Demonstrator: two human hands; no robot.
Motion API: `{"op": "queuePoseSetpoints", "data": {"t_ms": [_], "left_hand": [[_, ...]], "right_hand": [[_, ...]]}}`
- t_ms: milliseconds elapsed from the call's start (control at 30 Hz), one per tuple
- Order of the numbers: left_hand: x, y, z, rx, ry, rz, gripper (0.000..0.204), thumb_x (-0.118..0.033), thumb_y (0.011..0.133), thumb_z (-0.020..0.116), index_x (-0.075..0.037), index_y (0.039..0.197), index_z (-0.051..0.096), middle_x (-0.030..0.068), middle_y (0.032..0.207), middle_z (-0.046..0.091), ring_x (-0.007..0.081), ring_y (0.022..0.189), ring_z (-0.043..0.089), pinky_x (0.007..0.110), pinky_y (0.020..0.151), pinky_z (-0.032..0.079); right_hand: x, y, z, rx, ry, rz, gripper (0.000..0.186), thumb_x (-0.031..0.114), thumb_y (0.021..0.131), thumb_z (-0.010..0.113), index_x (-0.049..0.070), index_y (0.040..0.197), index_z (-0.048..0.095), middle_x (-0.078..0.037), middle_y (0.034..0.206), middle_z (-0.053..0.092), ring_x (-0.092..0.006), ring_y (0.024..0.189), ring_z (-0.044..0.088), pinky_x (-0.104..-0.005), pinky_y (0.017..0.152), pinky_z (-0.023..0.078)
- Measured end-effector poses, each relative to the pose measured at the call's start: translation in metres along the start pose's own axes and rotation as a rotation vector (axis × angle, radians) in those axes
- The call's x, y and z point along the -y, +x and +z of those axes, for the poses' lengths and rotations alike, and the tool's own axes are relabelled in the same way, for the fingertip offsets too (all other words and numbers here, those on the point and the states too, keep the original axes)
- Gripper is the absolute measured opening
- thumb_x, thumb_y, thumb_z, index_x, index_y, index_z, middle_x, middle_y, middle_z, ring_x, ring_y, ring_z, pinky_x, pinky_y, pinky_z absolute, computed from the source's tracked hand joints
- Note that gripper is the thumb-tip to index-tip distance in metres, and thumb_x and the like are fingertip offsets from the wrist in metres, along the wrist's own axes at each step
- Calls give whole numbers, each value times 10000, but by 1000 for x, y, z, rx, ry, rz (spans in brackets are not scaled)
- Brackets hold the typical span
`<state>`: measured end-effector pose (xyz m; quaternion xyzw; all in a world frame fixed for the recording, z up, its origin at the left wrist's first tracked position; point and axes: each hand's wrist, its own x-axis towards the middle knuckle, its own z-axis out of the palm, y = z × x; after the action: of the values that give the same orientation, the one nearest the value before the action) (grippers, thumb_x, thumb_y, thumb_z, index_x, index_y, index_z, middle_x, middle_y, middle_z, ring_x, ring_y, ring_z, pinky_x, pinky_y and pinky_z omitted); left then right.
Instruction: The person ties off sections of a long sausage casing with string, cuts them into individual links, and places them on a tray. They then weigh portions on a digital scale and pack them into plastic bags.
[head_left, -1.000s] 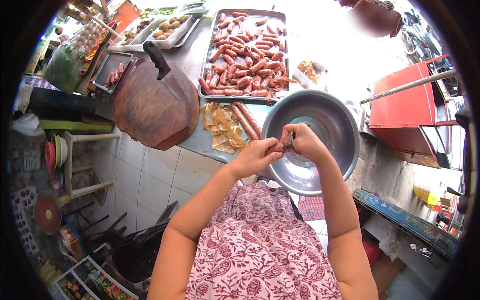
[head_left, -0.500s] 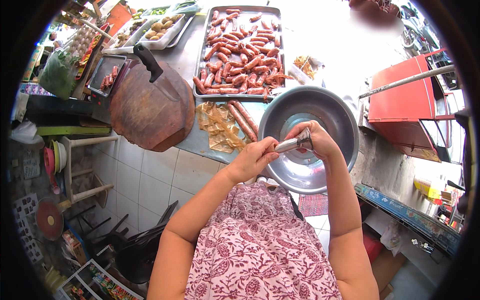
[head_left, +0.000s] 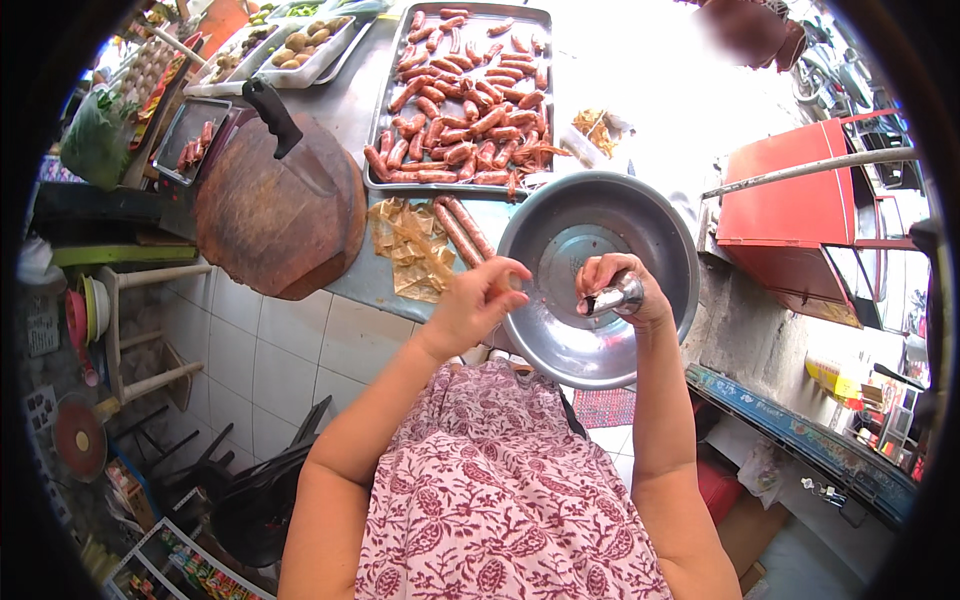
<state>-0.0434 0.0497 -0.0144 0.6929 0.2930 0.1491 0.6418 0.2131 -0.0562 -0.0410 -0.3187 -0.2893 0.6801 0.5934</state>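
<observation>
My left hand (head_left: 485, 295) is closed, pinching something small and tan that I cannot make out, near the bowl's left rim. My right hand (head_left: 632, 285) grips a shiny metal tube (head_left: 610, 301), shaped like a funnel, over the large metal bowl (head_left: 550, 225). Behind my left hand, two long uncut sausages (head_left: 458, 228) lie beside crumpled, translucent tan casings (head_left: 395, 265) on the counter. A wide metal tray (head_left: 380, 130) full of short reddish sausages is at the back.
A round wooden board (head_left: 260, 230) with a black-handled knife (head_left: 278, 120) sits left, near a small tray (head_left: 168, 155) of sausages and white bins (head_left: 265, 78) of produce. A red box (head_left: 775, 185) and metal pole (head_left: 760, 175) are right. A wooden rack (head_left: 150, 370) stands lower left.
My hands have moved apart: the left shifted leftward and pulled away from the metal tube, while the right kept the tube, turning it over the bowl. The whole view has shifted slightly.
</observation>
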Motion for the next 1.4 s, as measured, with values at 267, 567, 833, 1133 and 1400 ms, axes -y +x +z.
{"op": "queuePoseSetpoints", "data": {"t_ms": [267,567,833,1133,1400], "left_hand": [[63,37,-56,-193,-170,14,311,-231,1051,501,-27,839,602,-13,718,530,57,643,479,212,577,403],[101,81,-79,-429,449,8,372,-271,1031,496,-2,779,546,164,670,541,328,631,537,421,605,421],[134,114,-74,-454,482,-8,321,-357,992,553,-58,896,619,211,745,629,430,744,624,488,646,463],[117,110,-67,-440,624,-18,309,-234,860,732,-51,1087,628,169,983,668,322,916,647,412,823,500],[53,167,-5,-357,180,308,671,-218,884,692,6,1454,416,189,1385,540,328,1290,501,411,1099,365]], "right_hand": [[-66,-6,-72,-432,-827,391,158,-94,765,607,32,842,664,-16,747,630,-101,678,584,-261,586,468],[-69,-5,-80,-366,-1574,444,351,1,780,618,18,1120,701,-206,996,709,-323,965,685,-382,867,532],[26,156,-116,-331,-1795,-86,283,3,871,502,73,1021,732,-192,963,707,-317,913,694,-403,836,527],[25,228,-140,132,-2302,780,234,120,915,542,93,1031,743,-121,1043,731,-269,993,710,-409,811,569],[101,196,-47,50,-1479,237,144,148,881,662,7,888,693,-82,698,636,-157,673,602,-327,639,484]]}}
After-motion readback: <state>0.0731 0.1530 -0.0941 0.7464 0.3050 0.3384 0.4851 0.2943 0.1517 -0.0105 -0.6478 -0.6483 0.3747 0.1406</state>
